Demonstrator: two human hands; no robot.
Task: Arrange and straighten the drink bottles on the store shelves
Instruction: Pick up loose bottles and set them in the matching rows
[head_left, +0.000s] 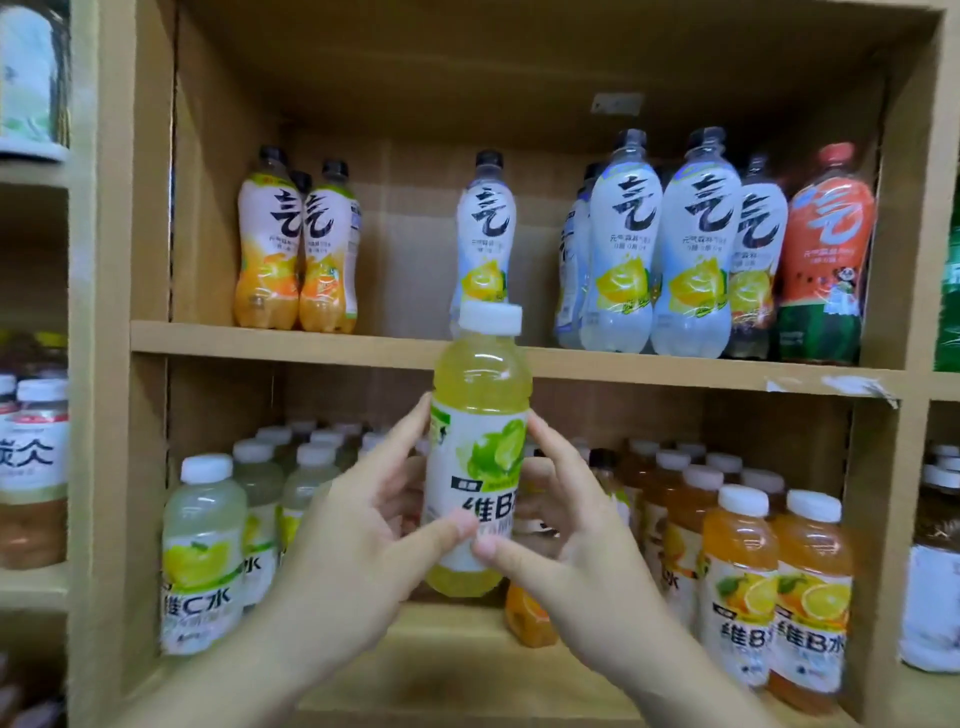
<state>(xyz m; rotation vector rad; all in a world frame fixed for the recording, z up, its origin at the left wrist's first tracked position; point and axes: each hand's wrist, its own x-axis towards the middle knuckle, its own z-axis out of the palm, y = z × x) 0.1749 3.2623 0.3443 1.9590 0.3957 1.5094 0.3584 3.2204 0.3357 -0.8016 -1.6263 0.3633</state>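
Rear rows on the lower shelf (452, 654) blur together; an orange bottle (530, 618) sits half hidden behind the right hand (576, 540). It and the left hand (358, 525) grip one upright lime bottle (480, 441) at centre. Upper shelf (311, 338): three orange-label bottles (267, 249) at 10 o'clock, one lemon bottle (485, 223) at 12, foot covered, one red bottle (826, 260) at 2.

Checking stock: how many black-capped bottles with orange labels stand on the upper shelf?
3, at the left end of the upper shelf: left bottle in front, right bottle beside it, third bottle behind them, only its cap showing. Others may be hidden.
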